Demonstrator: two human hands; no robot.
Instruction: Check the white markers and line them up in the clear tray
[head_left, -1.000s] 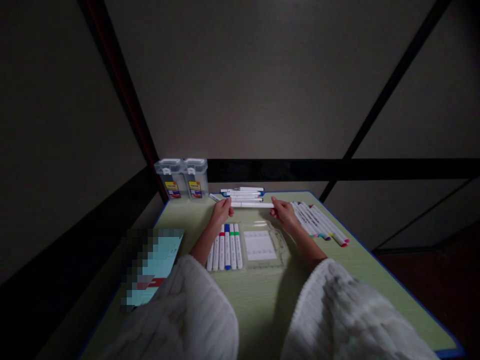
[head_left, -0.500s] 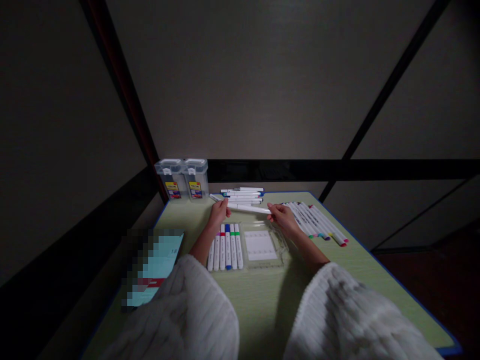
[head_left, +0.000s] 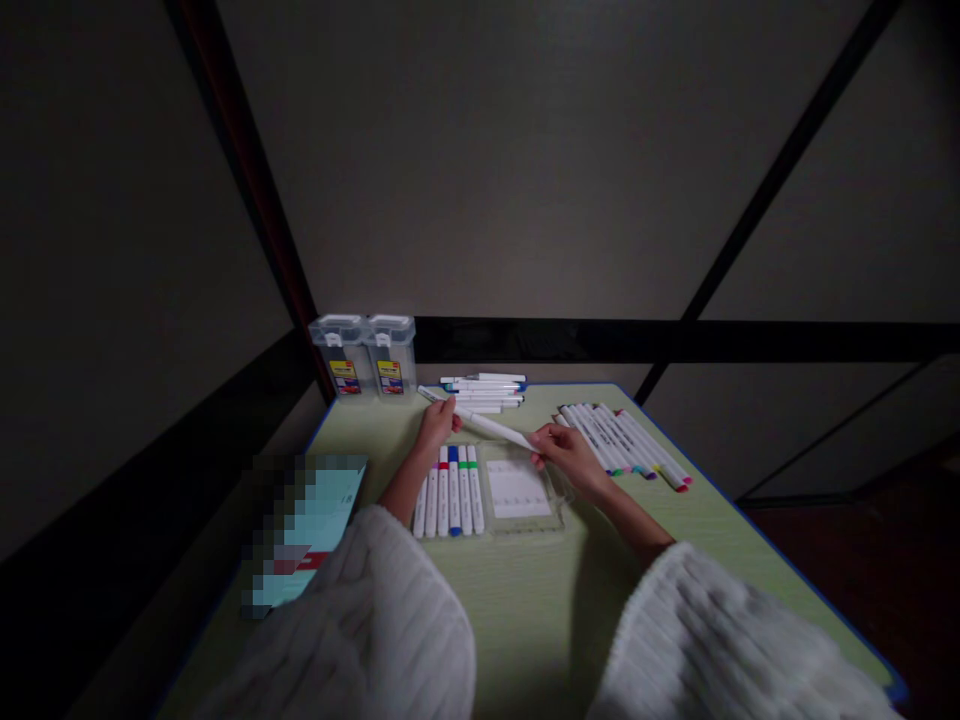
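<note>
A white marker (head_left: 495, 428) is held between my two hands above the table, tilted with its right end lower. My left hand (head_left: 437, 426) is closed on it toward the left, and a piece of white barrel sticks out past the fingers. My right hand (head_left: 568, 456) pinches its right end. Beneath them lies an opened clear plastic case (head_left: 556, 522). Its left half holds a row of white markers (head_left: 454, 495) with purple, red, blue and green ends. A white printed card (head_left: 517, 490) lies in the right half, partly under my right hand.
Several white markers (head_left: 487, 393) are stacked at the table's back edge. More markers with coloured ends (head_left: 622, 440) lie at the right. Two clear lidded boxes (head_left: 367, 360) stand at the back left. A light-blue, partly blurred booklet (head_left: 322, 520) lies at the left.
My right hand has moved down and toward me, tilting the marker's right end lower. My left hand has stayed nearly in place, still holding the marker.
</note>
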